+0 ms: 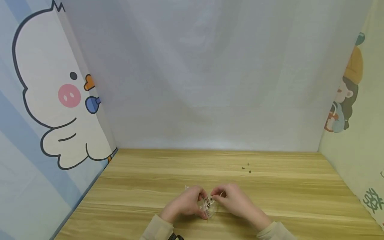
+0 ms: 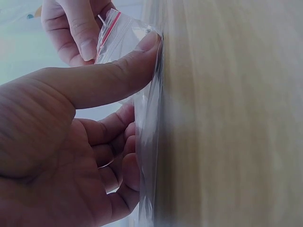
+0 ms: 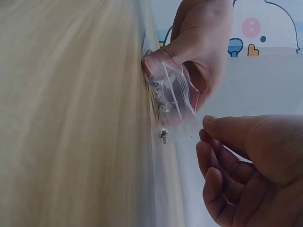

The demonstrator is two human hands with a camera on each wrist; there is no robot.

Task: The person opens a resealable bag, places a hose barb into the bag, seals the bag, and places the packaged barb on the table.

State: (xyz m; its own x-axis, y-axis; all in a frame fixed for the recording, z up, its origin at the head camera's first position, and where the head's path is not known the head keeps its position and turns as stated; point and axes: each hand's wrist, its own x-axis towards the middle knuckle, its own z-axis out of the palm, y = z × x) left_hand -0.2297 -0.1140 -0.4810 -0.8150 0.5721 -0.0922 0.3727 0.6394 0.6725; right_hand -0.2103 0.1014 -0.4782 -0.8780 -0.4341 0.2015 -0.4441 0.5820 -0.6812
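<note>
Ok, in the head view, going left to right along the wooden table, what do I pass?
Left hand → small clear plastic zip bag holding small metal screws, gripped by both hands → right hand → three small dark loose screws lying farther back on the light wooden table.

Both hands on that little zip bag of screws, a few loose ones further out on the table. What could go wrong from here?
1. The clear zip bag is thin, and the left hand presses it against the table while the right hand pinches its red-striped mouth: the film may slip and tip.
2. The small screws sit near the opening, so some could spill.
3. The loose screws lie apart and could roll or be overlooked.
</note>
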